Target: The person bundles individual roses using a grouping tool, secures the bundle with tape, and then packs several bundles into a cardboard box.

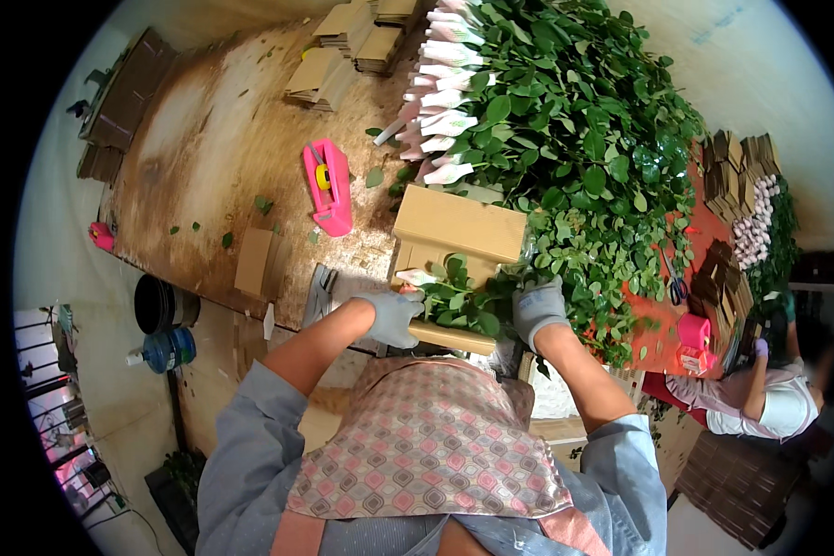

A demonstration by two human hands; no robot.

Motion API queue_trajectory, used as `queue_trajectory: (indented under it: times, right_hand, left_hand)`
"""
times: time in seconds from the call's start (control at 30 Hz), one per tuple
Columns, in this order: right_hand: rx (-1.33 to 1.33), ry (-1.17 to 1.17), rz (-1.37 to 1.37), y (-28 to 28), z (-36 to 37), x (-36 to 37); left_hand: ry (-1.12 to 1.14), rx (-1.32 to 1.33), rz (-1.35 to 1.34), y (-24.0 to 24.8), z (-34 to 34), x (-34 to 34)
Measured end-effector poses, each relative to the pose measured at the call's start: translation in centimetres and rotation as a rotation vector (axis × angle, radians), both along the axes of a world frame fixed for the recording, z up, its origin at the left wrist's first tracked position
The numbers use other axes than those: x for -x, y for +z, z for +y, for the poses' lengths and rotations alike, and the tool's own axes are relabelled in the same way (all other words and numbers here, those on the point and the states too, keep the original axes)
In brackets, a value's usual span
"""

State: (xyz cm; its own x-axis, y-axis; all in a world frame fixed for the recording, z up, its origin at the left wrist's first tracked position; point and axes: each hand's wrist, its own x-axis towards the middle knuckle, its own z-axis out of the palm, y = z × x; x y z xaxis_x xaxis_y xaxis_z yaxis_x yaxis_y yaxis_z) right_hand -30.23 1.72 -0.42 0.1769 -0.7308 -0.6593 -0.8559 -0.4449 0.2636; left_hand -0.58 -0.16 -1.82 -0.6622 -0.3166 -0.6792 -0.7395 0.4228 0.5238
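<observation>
In front of me lies an unfolded cardboard wrapper (459,225), its far flap standing up and its near flap (451,337) close to my apron. A leafy flower stem (459,298) with a pale pink, sleeved bud (417,277) rests in it. My left hand (392,318), in a grey glove, is beside the bud at the wrapper's left end; its fingertips are partly hidden, so I cannot tell whether it grips. At the other end my right hand (540,313), also gloved, is closed around the green stems, with leaves partly covering the fingers.
A large pile of leafy stems (574,120) with white-sleeved buds (448,88) fills the far right. Left of it are a pink tape dispenser (329,188), a folded cardboard piece (258,263) and cardboard stacks (320,76). Scissors (676,287) and another person (751,394) are at right.
</observation>
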Motion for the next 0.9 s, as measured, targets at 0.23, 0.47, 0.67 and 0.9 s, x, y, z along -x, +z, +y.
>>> queue_trajectory:
  times: [0.23, 0.47, 0.67, 0.9]
  right_hand:
    - [0.083, 0.024, 0.036, -1.9, 0.4, -0.1]
    - [0.153, 0.112, -0.48, 3.6, -1.9, -6.8]
    - [0.099, 0.097, -0.628, -5.9, -5.1, -10.0]
    - [0.069, 0.101, -0.848, -7.9, -3.8, -9.7]
  left_hand:
    - [0.031, -0.07, -0.061, 2.4, -0.6, 0.8]
    - [0.035, -0.102, -0.126, 1.9, -0.3, 0.7]
    - [-0.012, -0.108, 0.004, 0.8, -1.2, -0.1]
    - [0.324, -0.077, 0.286, -0.1, -3.7, -2.8]
